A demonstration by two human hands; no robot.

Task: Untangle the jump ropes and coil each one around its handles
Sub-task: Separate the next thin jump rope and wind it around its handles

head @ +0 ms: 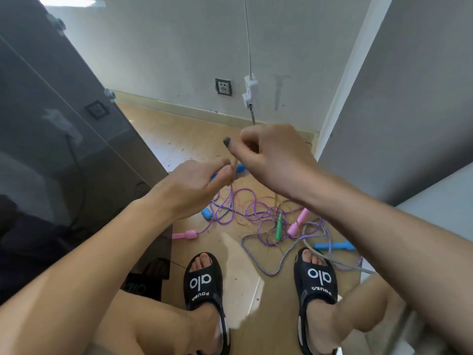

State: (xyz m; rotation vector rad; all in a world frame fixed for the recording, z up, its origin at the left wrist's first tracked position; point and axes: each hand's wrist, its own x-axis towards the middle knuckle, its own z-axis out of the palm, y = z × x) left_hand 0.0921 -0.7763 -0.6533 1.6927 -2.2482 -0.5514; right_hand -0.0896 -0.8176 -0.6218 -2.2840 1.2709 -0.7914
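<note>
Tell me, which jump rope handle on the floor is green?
The green handle in the middle of the tangle, just left of a pink handle. It is the only green one; the others in view are pink or blue.

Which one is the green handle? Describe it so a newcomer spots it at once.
Start at the right sandal and look just up and left, into the rope tangle on the tan floor. The green handle lies there nearly upright beside a pink handle. It is the only green one; the others are pink or blue.
</note>
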